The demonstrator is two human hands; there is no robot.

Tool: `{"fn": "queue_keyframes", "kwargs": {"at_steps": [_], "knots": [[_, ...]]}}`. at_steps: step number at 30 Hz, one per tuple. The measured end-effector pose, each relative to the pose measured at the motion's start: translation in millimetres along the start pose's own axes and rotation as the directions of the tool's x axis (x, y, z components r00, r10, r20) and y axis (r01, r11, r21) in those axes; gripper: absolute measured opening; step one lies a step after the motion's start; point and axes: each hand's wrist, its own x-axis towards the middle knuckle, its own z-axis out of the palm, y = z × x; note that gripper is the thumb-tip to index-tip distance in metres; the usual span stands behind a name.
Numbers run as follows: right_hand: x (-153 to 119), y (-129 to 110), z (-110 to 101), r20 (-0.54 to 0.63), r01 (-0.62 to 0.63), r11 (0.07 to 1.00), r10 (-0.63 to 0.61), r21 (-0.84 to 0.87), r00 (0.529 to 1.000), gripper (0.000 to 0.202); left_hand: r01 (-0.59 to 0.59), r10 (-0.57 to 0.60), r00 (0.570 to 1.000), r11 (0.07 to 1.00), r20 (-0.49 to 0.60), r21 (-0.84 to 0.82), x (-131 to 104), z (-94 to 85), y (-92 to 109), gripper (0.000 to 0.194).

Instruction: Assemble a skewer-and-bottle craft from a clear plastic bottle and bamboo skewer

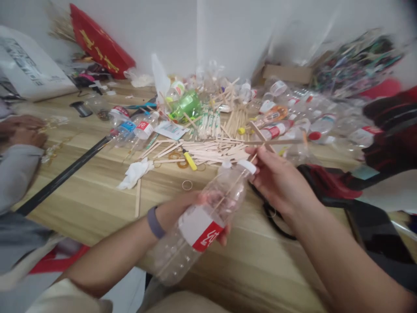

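A wooden worktop point(97, 195) carries a jumble of plastic bottles along its back, with a spread of loose flat sticks point(208, 152) nearer. Over its front edge slants a clear bottle point(202, 228) with a red-and-white label; a second neck point(224, 167) shows beside its own. The left hand point(213, 198) is curled around the bottle. The right hand point(273, 174) pinches crossed sticks point(276, 142) near their crossing, just beyond the white cap point(246, 166). The step in hand looks like placing those sticks against the bottle's top; the next move seems to call for a steady left hold and careful alignment.
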Motion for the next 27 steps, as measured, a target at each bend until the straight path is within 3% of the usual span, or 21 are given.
{"fn": "queue_keyframes", "kwargs": {"at_steps": [6, 15, 21, 27], "knots": [[7.0, 3.8, 4.2, -0.074, 0.051, 0.989, -0.041, 0.14, 0.996, 0.011, 0.042, -0.04, 0.998, 0.998, 0.039, -0.044, 3.2, -9.9, 1.6, 0.059], [6.7, 2.6, 15.4, -0.224, 0.107, 0.988, -0.079, 0.114, 0.971, 0.043, 0.021, -0.021, 1.0, 1.0, 0.001, 0.014, 3.1, -3.7, 3.3, 0.058], [12.6, -4.7, 20.6, -0.257, 0.045, 0.99, -0.009, 0.136, 0.966, 0.046, 0.042, -0.041, 0.998, 0.999, 0.039, -0.016, 6.1, -9.2, 3.2, 0.06], [15.0, -2.4, 19.4, -0.226, 0.047, 0.995, -0.027, 0.087, 0.974, 0.043, 0.038, -0.038, 0.999, 0.999, 0.005, -0.014, 6.8, -10.5, 2.7, 0.061]]}}
